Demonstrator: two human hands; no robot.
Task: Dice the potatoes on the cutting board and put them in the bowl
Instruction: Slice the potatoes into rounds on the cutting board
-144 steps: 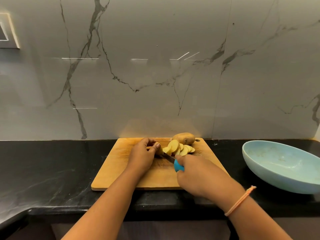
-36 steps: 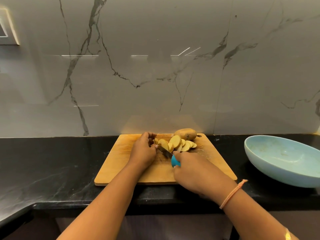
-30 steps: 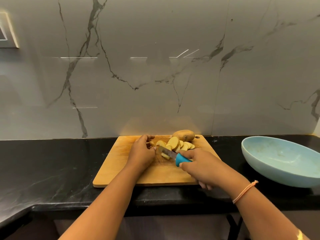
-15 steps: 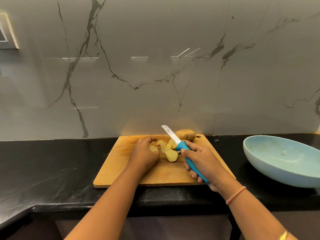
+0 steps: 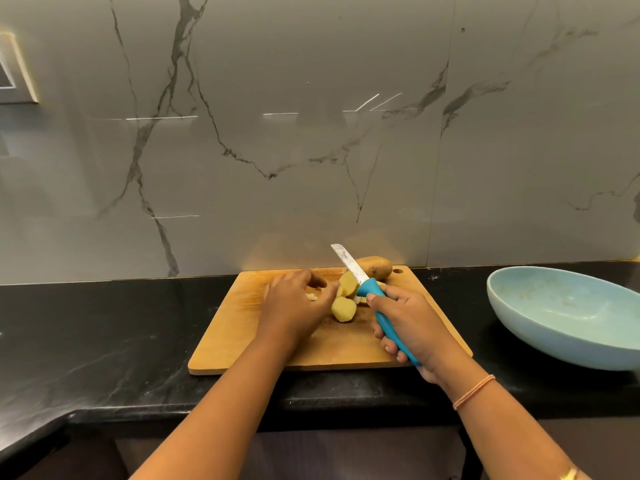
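Observation:
A wooden cutting board (image 5: 242,341) lies on the black counter. Several pale potato slices (image 5: 344,308) sit near its middle, and a whole unpeeled potato (image 5: 375,266) rests at its far edge. My left hand (image 5: 294,306) lies over the slices' left side with fingertips touching them; a small piece shows under its fingers. My right hand (image 5: 408,323) grips the blue handle of a knife (image 5: 346,263), blade lifted and pointing up and away, above the slices. A light blue bowl (image 5: 561,317) stands to the right of the board and holds no potato.
A grey marble backsplash (image 5: 311,133) rises directly behind the board. The black counter (image 5: 104,334) stretches left, and its front edge runs just below the board. A framed fixture (image 5: 14,71) is on the wall at far left.
The knife was slicing the potato against the board; my right hand has since lifted it blade up. The slices have been spread, and my left hand has shifted onto them.

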